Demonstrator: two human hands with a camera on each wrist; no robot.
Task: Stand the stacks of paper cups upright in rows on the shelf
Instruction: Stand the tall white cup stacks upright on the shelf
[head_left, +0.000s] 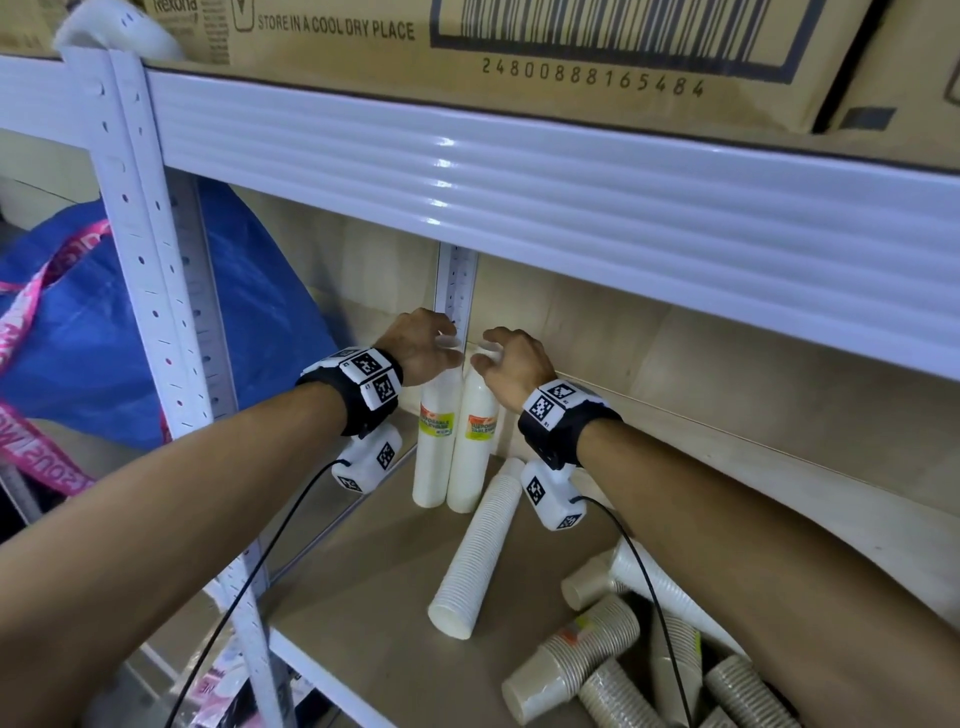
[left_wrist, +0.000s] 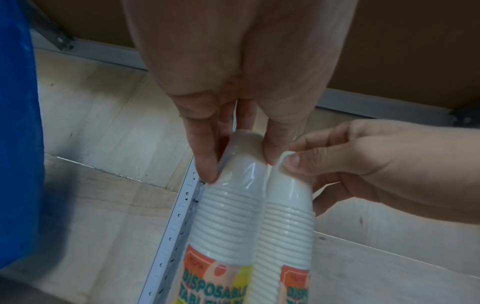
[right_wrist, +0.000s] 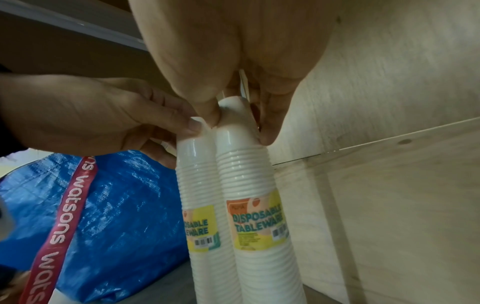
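Two white cup stacks in clear wrap with yellow labels stand upright side by side in the shelf's back left corner. My left hand (head_left: 449, 342) pinches the top of the left stack (head_left: 431, 462); the left wrist view shows my left hand (left_wrist: 240, 162) with thumb and fingers on the left stack's (left_wrist: 228, 222) top cup. My right hand (head_left: 488, 354) grips the top of the right stack (head_left: 470, 473); in the right wrist view my right hand (right_wrist: 239, 125) closes round the right stack's (right_wrist: 246, 174) top. The stacks touch each other.
A third white stack (head_left: 478, 551) lies on the shelf board (head_left: 363, 623) just in front. Several brown and white stacks (head_left: 587, 654) lie jumbled at the lower right. A white beam (head_left: 519, 197) with a cardboard box (head_left: 571, 52) runs overhead. A blue bag (head_left: 93, 322) sits left of the post (head_left: 150, 270).
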